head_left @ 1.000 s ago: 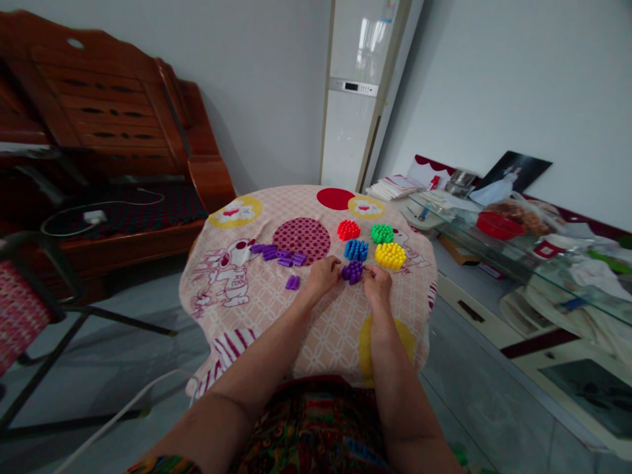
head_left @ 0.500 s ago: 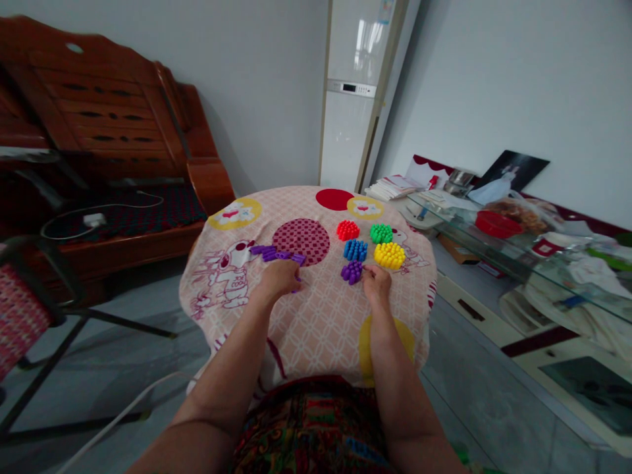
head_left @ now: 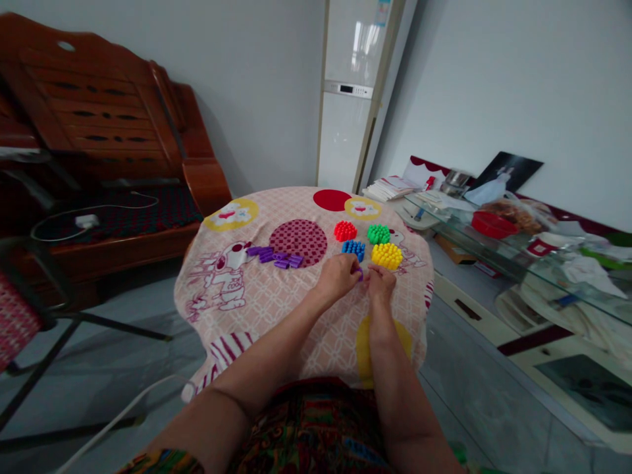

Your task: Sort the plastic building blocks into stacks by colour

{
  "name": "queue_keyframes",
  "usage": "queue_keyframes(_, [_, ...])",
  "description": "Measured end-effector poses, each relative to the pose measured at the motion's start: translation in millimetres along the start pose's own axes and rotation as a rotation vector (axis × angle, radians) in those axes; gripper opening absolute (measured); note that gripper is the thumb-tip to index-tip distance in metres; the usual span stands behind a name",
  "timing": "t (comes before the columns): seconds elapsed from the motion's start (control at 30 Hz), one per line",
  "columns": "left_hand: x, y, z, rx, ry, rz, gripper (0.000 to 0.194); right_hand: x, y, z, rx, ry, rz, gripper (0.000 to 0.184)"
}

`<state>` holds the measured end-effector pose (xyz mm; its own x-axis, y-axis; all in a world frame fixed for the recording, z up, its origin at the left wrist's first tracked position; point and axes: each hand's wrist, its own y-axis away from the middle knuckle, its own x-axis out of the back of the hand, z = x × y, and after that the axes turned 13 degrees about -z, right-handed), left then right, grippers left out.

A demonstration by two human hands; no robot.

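I have both hands together over the near right part of the round table, which a pink patterned cloth [head_left: 306, 329] covers. My left hand [head_left: 340, 275] is curled, its thumb and fingers closed on purple plastic [head_left: 360, 273], of which only a little shows. My right hand [head_left: 382, 284] is just beside it, the fingers bent in and the tips close to the same plastic; I cannot tell whether they grip it.

Just beyond my left hand is the blue cluster [head_left: 353, 249] of knobbly pieces. The yellow cluster [head_left: 386, 256] lies to its right, just past my right hand. Farther off are the red cluster [head_left: 345, 230] on the left and the green cluster [head_left: 378, 234] on the right.

Well to the left of my hands, loose purple tubes [head_left: 281, 259] lie in an uneven row, partly across the maroon circle [head_left: 299, 238] printed on the cloth.
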<state>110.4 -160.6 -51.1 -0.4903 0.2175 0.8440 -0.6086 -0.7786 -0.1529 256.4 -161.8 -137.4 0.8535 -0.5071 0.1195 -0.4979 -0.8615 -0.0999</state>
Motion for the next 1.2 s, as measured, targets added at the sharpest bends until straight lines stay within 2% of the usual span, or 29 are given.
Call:
queue_keyframes(0.13, [-14.6,-10,13,0.073,-0.071,-0.016,0.012,0,2,-5,0.006,-0.048,0.028,0.037])
queue_keyframes(0.3, [-32.3,-13,12,0.158,-0.146,-0.051,0.020,2,1,-4,0.033,0.048,0.059,0.039])
queue_keyframes(0.43, [-40.2,-10,9,0.134,-0.147,-0.051,0.020,3,1,-1,0.108,0.146,0.088,0.035])
queue_keyframes(0.5, [-38.1,-10,4,0.090,-0.090,-0.010,0.017,3,1,0,0.130,0.182,0.094,0.033])
queue_keyframes(0.57, [-32.3,-12,-4,0.062,-0.007,0.083,0.015,2,2,1,0.102,0.174,0.074,0.034])
queue_keyframes(0.63, [-25.8,-15,-17,0.073,0.066,0.191,0.016,1,2,2,0.065,0.144,0.041,0.038])
queue_keyframes(0.7, [-22.1,-20,-32,0.116,0.108,0.243,0.022,1,1,5,0.070,0.148,0.027,0.039])
queue_keyframes(0.73, [-21.9,-22,-40,0.140,0.123,0.224,0.026,1,0,6,0.087,0.170,0.028,0.038])
queue_keyframes(0.8, [-25.0,-25,-52,0.166,0.155,0.112,0.036,0,-1,9,0.123,0.231,0.030,0.036])
queue_keyframes(0.9, [-33.2,-28,-63,0.127,0.187,-0.041,0.048,1,-2,12,0.149,0.301,0.026,0.035])
queue_keyframes(1.0, [-37.7,-29,-64,0.064,0.180,-0.077,0.051,0,-2,12,0.139,0.307,0.023,0.037])
queue_keyframes(1.2, [-35.9,-27,-61,0.046,0.142,-0.074,0.052,1,0,9,0.131,0.272,0.005,0.039])
